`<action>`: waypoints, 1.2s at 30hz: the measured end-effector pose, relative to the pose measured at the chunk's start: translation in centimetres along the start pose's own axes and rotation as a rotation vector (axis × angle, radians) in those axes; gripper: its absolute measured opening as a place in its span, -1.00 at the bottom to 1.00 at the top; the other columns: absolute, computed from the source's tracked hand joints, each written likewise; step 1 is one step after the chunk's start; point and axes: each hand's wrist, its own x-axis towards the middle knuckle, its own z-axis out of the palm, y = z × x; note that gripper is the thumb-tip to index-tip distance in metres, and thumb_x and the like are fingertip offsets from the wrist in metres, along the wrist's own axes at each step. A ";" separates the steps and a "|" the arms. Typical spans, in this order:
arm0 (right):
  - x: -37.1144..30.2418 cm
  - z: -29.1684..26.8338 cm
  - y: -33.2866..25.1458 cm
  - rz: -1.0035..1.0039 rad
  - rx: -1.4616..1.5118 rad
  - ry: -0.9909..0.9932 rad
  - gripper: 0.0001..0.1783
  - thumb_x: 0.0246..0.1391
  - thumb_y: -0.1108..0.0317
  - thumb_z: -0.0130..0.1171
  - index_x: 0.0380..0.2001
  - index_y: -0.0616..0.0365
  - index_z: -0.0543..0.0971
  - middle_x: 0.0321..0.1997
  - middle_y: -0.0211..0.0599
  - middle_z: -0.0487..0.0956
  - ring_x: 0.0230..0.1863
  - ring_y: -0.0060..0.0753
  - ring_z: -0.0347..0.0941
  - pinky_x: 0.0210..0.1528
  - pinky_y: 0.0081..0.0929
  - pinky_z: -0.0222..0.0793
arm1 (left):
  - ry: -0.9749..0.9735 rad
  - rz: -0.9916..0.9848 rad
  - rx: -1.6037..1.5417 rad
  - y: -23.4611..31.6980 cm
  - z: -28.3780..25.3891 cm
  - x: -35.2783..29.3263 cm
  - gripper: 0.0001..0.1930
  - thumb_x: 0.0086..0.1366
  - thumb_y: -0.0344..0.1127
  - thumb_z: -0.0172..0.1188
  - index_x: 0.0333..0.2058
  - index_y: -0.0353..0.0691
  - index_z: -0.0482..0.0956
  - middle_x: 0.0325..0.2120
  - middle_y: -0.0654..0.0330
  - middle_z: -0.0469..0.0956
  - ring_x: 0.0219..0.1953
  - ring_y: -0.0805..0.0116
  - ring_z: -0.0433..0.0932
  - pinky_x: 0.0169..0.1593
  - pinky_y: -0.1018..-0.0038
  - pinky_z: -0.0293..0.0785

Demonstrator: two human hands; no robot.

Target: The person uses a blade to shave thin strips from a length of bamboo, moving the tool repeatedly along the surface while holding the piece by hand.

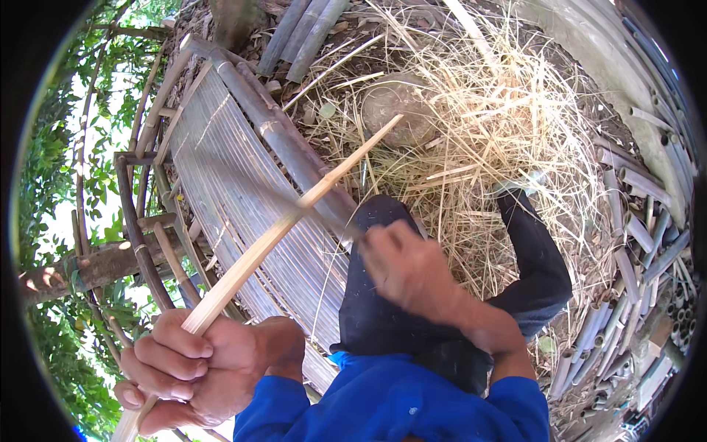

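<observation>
My left hand (199, 368) is wrapped round the lower part of a long pale bamboo strip (254, 254). The strip slants up and to the right, its narrow end over a round stone (398, 110). In my right hand (412, 272), fingers closed, is a knife whose long dark blade (269, 193) is smeared by motion. The blade crosses the bamboo strip near its middle; whether it touches the strip I cannot tell. The knife's handle is mostly hidden by my fingers.
To the left lies a slatted bamboo bench (236, 177) with a thick bamboo pole (272, 132) along its edge. Pale shavings (501, 118) cover the ground ahead, around my foot. Cut bamboo pieces (633, 228) are piled at the right, beside a grey ledge (589, 44).
</observation>
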 end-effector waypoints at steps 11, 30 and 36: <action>1.5 5.4 8.8 0.237 -0.013 0.065 -0.87 0.22 0.38 0.10 -0.20 0.13 0.44 -0.45 -0.02 0.50 -0.52 0.02 0.58 -0.55 -0.15 0.51 | 0.004 0.047 0.016 -1.8 -0.4 -0.9 -0.63 0.41 0.02 0.18 -0.35 -0.19 0.43 -0.63 0.38 0.22 -0.65 0.54 0.09 -0.56 0.54 0.04; -0.6 6.8 21.6 0.766 0.043 0.236 -0.64 0.16 0.12 0.23 -0.10 0.13 0.59 -0.41 0.06 0.64 -0.27 0.26 0.59 -0.21 0.01 0.46 | -0.335 -0.416 0.496 -16.6 -0.7 5.8 -0.67 0.48 -0.10 0.05 -0.04 -0.27 0.36 -0.30 0.14 0.51 -0.23 0.30 0.48 0.00 0.31 0.40; -5.0 -4.8 10.5 0.813 0.130 0.499 -0.70 0.08 0.17 0.34 -0.26 0.17 0.62 -0.45 -0.13 0.65 -0.40 -0.19 0.60 -0.28 -0.25 0.47 | -0.457 -0.526 0.594 -19.9 -2.2 1.2 -0.58 0.57 -0.18 -0.04 0.26 -0.25 0.39 -0.39 0.23 0.55 -0.29 0.48 0.51 -0.14 0.41 0.49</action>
